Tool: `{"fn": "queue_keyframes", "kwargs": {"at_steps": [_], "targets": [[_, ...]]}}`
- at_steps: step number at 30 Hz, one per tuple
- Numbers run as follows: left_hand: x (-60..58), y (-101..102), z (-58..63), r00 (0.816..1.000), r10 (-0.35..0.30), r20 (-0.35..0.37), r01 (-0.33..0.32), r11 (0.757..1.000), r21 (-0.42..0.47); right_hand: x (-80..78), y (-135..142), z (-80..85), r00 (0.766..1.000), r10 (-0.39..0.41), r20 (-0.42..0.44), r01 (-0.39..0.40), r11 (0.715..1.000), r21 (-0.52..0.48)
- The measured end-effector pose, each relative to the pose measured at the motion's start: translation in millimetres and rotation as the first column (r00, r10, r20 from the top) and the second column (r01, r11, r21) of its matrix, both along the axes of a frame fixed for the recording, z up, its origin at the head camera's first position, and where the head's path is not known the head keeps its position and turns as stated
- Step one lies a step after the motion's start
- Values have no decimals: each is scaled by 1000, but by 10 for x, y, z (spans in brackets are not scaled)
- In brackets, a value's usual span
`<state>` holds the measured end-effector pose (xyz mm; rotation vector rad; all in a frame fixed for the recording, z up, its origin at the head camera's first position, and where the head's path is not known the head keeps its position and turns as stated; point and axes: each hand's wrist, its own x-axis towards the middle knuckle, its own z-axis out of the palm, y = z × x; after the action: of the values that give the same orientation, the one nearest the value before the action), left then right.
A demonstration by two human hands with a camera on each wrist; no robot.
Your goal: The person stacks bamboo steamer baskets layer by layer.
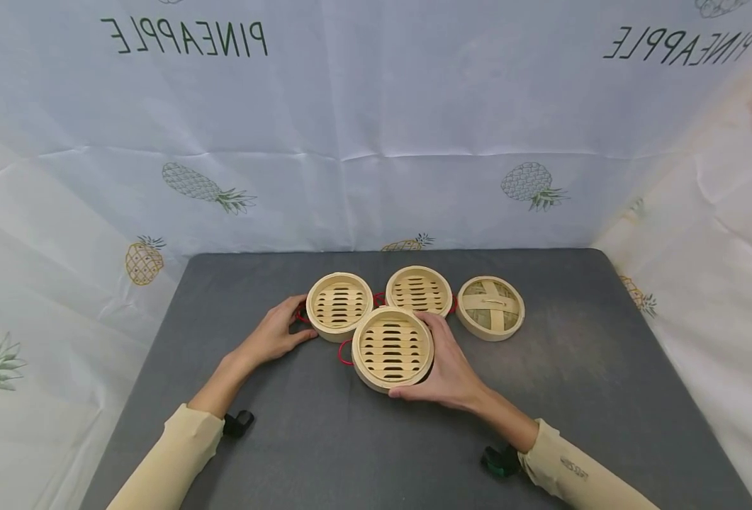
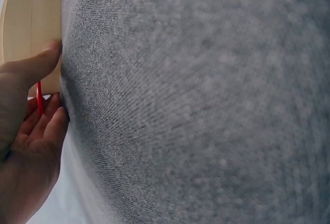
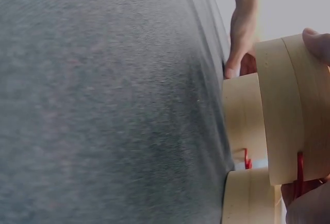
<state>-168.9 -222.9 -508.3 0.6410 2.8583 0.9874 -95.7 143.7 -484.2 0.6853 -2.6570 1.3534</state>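
Four round bamboo pieces are in the head view. My right hand (image 1: 447,368) grips the nearest steamer basket (image 1: 393,347), thumb at its front and fingers at its far right side. The right wrist view shows this held basket (image 3: 289,110) raised off the table, a red loop on its side. My left hand (image 1: 278,331) holds the left side of another steamer basket (image 1: 339,304), which stands on the table. In the left wrist view, the thumb lies on that basket's wall (image 2: 33,23), with a red loop (image 2: 39,98) by the fingers.
Behind the raised basket stands a third slatted steamer basket (image 1: 419,289) with red loops. To its right lies a woven bamboo lid (image 1: 491,306) with crossed strips. The dark grey table (image 1: 580,397) ends at a pineapple-print cloth (image 1: 376,106).
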Motion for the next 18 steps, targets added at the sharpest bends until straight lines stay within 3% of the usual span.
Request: {"fn": "queue_keyframes", "kwargs": {"at_steps": [18], "targets": [[-31,6,23,1000,10,16,-9,1000,-22,-140,-201,96,1000,28,-9,-28,998,-47]]}}
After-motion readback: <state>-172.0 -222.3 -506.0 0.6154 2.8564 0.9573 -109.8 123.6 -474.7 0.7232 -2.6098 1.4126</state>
